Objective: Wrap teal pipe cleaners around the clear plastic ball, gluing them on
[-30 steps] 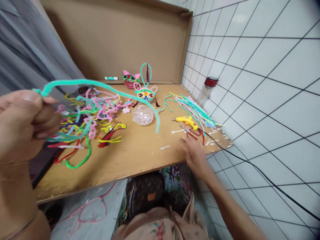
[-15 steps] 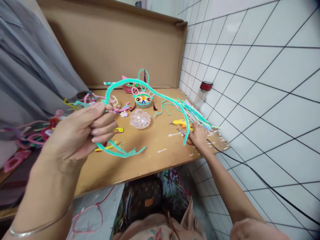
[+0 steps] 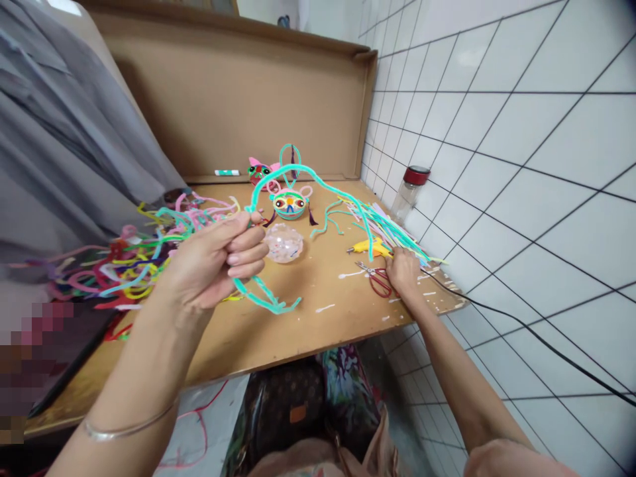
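On the wooden table (image 3: 332, 285), the turquoise pipe cleaner (image 3: 301, 168) is pinched in the closed left hand (image 3: 213, 262), raised above the tabletop; it is already bent into an arch, seemingly not yet fastened. The yellow glue gun (image 3: 368, 247) is touched by the right hand (image 3: 403, 270); whether it is gripped cannot be told. Behind, an animal-face ornament (image 3: 289, 204) is apparently finished. Red-handled scissors (image 3: 380, 281) are left lying.

A turquoise pipe cleaner (image 3: 299, 167) arches from your left hand (image 3: 218, 257). The yellow glue gun (image 3: 360, 247) lies at your right hand (image 3: 403, 270), nozzle leftward.
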A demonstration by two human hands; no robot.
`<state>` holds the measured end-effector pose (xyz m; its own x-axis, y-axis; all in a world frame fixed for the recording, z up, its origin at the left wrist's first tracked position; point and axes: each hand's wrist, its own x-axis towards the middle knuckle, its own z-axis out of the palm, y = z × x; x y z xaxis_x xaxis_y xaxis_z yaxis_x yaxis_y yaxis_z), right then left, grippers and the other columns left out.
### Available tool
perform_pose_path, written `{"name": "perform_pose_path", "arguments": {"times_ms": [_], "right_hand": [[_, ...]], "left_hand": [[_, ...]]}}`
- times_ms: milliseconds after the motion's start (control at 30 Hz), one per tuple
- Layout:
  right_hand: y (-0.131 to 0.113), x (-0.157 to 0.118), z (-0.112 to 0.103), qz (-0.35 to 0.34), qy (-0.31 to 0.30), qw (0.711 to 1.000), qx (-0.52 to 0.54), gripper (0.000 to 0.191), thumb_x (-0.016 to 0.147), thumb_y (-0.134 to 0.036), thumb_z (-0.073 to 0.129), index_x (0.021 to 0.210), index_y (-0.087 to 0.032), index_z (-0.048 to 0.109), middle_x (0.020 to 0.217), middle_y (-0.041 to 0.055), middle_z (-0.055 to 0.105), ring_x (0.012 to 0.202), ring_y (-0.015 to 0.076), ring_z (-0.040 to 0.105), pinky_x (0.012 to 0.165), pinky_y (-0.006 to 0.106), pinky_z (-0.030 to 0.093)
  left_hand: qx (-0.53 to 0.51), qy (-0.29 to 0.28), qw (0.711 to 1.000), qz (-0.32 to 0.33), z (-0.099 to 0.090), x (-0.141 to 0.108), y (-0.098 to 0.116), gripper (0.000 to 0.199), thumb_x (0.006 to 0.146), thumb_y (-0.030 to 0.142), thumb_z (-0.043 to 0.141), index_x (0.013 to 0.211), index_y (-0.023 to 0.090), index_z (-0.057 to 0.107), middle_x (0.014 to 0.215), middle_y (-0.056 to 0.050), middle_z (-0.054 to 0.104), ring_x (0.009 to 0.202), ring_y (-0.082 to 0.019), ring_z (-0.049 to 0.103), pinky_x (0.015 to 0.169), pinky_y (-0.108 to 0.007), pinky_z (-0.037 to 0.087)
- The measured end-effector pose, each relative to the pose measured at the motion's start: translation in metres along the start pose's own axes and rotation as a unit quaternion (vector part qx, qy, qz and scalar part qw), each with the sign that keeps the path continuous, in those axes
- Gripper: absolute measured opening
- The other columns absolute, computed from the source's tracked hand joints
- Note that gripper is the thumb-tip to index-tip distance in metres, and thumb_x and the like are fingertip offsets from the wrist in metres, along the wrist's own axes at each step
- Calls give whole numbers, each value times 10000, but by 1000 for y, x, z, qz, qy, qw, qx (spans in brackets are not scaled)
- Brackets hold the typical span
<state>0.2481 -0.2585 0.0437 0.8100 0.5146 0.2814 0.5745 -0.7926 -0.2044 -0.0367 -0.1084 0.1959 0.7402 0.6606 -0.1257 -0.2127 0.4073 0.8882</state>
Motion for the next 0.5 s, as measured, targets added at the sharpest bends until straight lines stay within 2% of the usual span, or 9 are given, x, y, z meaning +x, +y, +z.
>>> {"name": "perform_pose_path", "arguments": {"times_ms": [67,133,167,233,333,367,433,500], "right_hand": [[-9,-11,-10,-27,31,998,50,357,940,-233,458,1176,-38,642,1212,266,645,1173,359,558,981,451,400],[-25,-30,-22,-103,41,977,181,363,959,-285,440,1192,-93,643,1225,220,656,1199,331,553,1040,459,388],[-35,-41,-28,-144,18,953,265,365,974,-313,416,1185,-127,648,1226,187,668,1202,305,563,1060,447,390],[-58,-65,-39,-194,-80,884,418,412,986,-422,422,1248,-176,625,1316,138,644,1262,262,554,1100,413,386],[-91,-98,-50,-179,-208,771,575,497,957,-532,482,1348,-235,564,1354,95,628,1263,232,568,1042,369,447],[-100,-106,-52,-170,-230,740,609,520,929,-541,533,1353,-240,556,1275,87,665,1191,224,606,992,356,474],[-113,-118,-52,-147,-256,700,650,508,875,-539,615,1271,-220,607,933,42,713,900,183,657,841,317,508],[-118,-126,-49,-107,-266,678,676,434,857,-550,621,1088,-186,674,595,-44,555,593,120,540,658,270,475]], "left_hand": [[-25,-13,1000,7,3,3,-3,462,1021,123,219,704,144,555,483,77,177,359,-49,129,304,-131,145],[-55,-21,998,-1,8,7,-8,455,1021,118,230,703,141,553,480,78,193,351,-47,154,302,-125,163],[-71,-23,997,-10,11,9,-11,453,1024,120,232,701,142,549,479,79,195,345,-46,163,302,-121,165],[-102,-22,994,-31,18,14,-20,443,1031,133,244,703,146,541,475,84,191,335,-41,178,310,-112,168],[-139,-27,989,-42,27,22,-32,369,1028,143,320,733,150,542,470,90,213,342,-37,214,335,-106,201],[-149,-28,988,-40,28,25,-35,341,1023,143,349,740,151,538,469,90,228,346,-36,224,342,-108,209],[-162,-22,986,-31,29,31,-40,323,1019,141,361,743,150,528,461,91,245,349,-38,235,351,-114,215],[-165,-8,986,-19,28,39,-45,338,1020,125,329,738,146,515,443,92,248,346,-42,242,356,-120,223]]}}
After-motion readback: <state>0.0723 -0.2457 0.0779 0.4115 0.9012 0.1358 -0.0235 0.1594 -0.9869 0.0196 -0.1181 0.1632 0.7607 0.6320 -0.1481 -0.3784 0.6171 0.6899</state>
